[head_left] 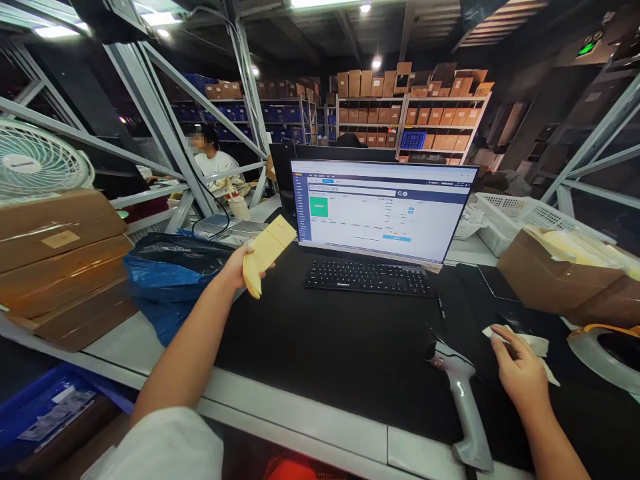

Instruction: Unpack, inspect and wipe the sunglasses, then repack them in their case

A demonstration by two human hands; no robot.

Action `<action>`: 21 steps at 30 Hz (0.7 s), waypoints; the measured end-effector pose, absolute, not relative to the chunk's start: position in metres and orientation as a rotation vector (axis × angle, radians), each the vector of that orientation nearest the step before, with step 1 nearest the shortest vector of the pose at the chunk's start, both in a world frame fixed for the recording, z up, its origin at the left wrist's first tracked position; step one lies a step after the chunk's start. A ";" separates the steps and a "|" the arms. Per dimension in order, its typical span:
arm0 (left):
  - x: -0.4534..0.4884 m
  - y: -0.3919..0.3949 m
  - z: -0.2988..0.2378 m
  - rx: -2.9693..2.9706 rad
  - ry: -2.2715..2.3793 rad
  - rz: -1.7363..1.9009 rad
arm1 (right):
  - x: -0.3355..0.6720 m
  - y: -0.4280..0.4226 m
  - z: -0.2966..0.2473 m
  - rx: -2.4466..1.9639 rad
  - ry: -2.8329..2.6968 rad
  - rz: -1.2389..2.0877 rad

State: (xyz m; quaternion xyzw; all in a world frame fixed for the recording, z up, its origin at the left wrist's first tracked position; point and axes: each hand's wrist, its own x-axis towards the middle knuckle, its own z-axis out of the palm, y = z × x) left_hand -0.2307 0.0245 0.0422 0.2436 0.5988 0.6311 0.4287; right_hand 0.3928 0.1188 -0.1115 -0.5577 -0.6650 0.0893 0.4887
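Observation:
My left hand (239, 265) is raised over the left side of the black desk mat (325, 347) and grips a flat yellow padded envelope (267, 252), which tilts up toward the monitor (383, 210). My right hand (517, 370) rests low on the mat at the right, fingers closed on a white paper slip (537, 347). A grey handheld barcode scanner (463, 400) lies on the mat just left of that hand. A black keyboard (369, 277) sits in front of the monitor.
Flat cardboard boxes (60, 260) and a blue plastic bag (170, 273) are stacked at the left, with a white fan (37, 160) behind. An open carton (560, 267), white baskets (520, 213) and a tape dispenser (605, 350) stand at the right. Another person (213, 160) sits beyond the steel frame.

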 end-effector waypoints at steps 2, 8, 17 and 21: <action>-0.214 0.000 0.036 0.581 1.365 1.475 | 0.382 0.113 -0.107 -1.300 -1.647 0.172; -0.131 -0.032 0.023 0.683 0.965 1.003 | 0.300 0.057 -0.042 -0.983 -1.982 0.276; -0.043 -0.011 -0.027 0.698 0.747 0.593 | 0.228 0.038 -0.012 -0.996 -1.855 0.907; -0.042 -0.018 -0.038 0.673 0.769 0.543 | 0.234 0.038 -0.023 -1.066 -1.917 0.905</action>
